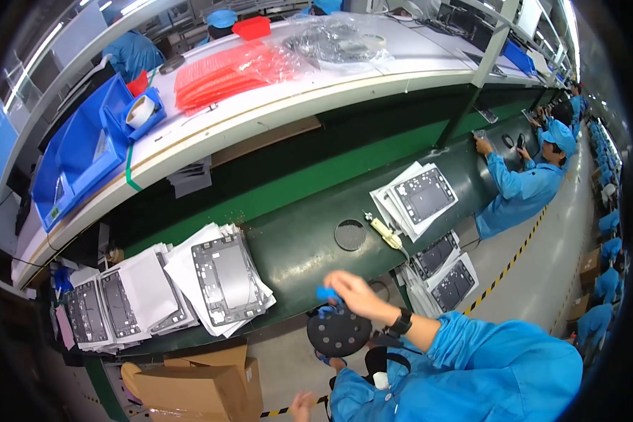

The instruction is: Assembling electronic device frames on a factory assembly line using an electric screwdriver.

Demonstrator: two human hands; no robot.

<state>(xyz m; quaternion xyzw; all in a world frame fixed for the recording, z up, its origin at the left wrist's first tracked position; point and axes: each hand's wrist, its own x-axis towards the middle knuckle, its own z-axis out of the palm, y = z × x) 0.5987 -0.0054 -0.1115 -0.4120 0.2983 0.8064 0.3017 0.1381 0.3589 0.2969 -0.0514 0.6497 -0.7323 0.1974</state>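
Note:
My right hand (355, 294), with a dark watch on its wrist, is raised near the front edge of the dark green bench (295, 253). Its fingers are closed on a small bright blue piece (325, 292) whose kind I cannot make out. Below it is a round black stool seat (339, 334) with pale dots. At the lower edge my left hand (302, 406) shows only in part and blurred, apart from the bench. On the bench beyond my right hand lie a round dark mesh dish (349, 235) and a pale yellow electric screwdriver (385, 232).
Tablet housings (225, 278) lie stacked with white sheets at left; another stack (423, 195) lies at right. A cardboard box (190, 390) stands below. The upper shelf holds blue bins (84, 165) and red bubble bags (225, 74). A co-worker (524, 179) works at the right.

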